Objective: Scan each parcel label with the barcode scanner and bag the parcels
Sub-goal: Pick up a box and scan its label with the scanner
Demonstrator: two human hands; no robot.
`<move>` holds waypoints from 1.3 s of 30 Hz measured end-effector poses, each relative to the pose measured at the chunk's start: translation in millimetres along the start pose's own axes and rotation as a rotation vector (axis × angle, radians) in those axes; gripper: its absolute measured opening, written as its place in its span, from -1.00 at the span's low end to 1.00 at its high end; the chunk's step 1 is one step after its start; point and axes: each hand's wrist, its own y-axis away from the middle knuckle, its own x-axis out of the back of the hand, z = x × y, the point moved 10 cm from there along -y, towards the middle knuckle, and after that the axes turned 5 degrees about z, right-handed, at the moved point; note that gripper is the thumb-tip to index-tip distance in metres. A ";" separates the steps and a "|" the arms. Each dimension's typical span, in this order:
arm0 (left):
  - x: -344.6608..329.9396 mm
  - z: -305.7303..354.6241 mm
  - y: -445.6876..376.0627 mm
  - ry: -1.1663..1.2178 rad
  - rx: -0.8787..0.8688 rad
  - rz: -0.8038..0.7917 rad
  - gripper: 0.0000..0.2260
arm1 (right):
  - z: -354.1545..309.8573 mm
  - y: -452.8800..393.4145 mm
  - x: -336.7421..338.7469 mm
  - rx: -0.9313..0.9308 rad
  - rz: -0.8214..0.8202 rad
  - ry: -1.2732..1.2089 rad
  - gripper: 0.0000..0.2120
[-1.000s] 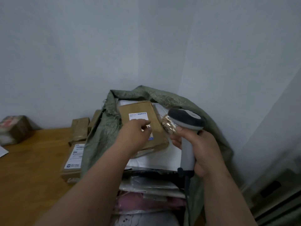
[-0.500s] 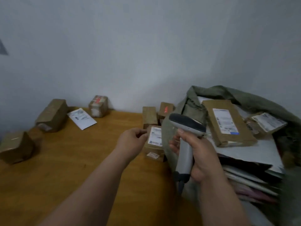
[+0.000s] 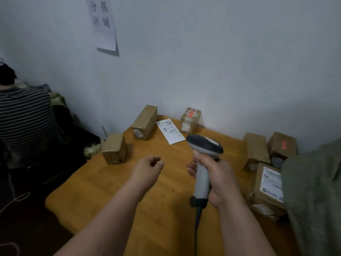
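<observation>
Broadly, a wooden desk (image 3: pixel 162 209) pushed against a pale wall, carrying the unbagged parcels. Along the right edge, the grey-green sack (image 3: pixel 313 196), only its side in view, contents hidden. Beside the sack, touching it, a labelled parcel (image 3: pixel 267 185) lying flat, white label up. Behind that, toward the far right corner, two brown boxes: a plain one (image 3: pixel 255 151) and one with a red mark (image 3: pixel 282 145), a red spot on its face, possibly the scan beam, not certain. At the far edge, a taped box (image 3: pixel 190 120) and a long box (image 3: pixel 145 121), a loose paper slip (image 3: pixel 170 133) flat between them. Near the far left corner, a small box (image 3: pixel 115 148) standing alone. Over the middle of the desk, the right hand (image 3: pixel 219 182) wrapped round the grip of the barcode scanner (image 3: pixel 203 163), head aimed away, cable trailing toward the near edge. Left hand (image 3: pixel 147 169) hovering apart from every parcel, fingers loosely curled, holding nothing. Judged from this: six parcels left outside the sack, so well short of finished; likely next, a reach for one of the far boxes, then scan and bag
</observation>
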 end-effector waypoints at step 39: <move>60.9 -145.0 -191.5 0.579 0.188 -0.174 -0.15 | 126.8 -109.1 -146.9 -0.138 0.332 0.032 -0.69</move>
